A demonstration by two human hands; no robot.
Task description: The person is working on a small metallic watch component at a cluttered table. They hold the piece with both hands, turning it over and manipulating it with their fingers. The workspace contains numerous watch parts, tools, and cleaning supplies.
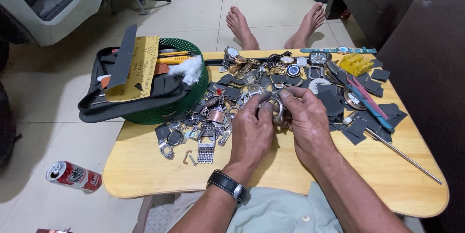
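Hands first: the left hand (251, 129) and the right hand (304, 119) are both pinched around a small silvery metal watch part (276, 108), looks like a round case or a bit of bracelet, held just above the middle of the wooden worktop (271, 175). Fingertips of both hands are closed on it from either side, so it's gripped, not resting. The left wrist has a black-strapped wristwatch (227, 184). As for progress — hard to judge, I'd say it's mid-way at best, since only this one piece is in hand and a big heap of loose watch parts (242, 85) is spread out unsorted right behind the hands, with metal mesh bracelets (206, 148) just to the left and dark grey abrasive squares (361, 126) to the right. A blue and pink pair of tools (368, 102) and a thin metal rod (404, 155) lie on that side too. Containers — a green basket (186, 100) at the worktop's left end holds a black pouch (131, 95) with yellow sandpaper (135, 68), yellow-handled tools and a white wad. A drink can (73, 176) lies on the floor.
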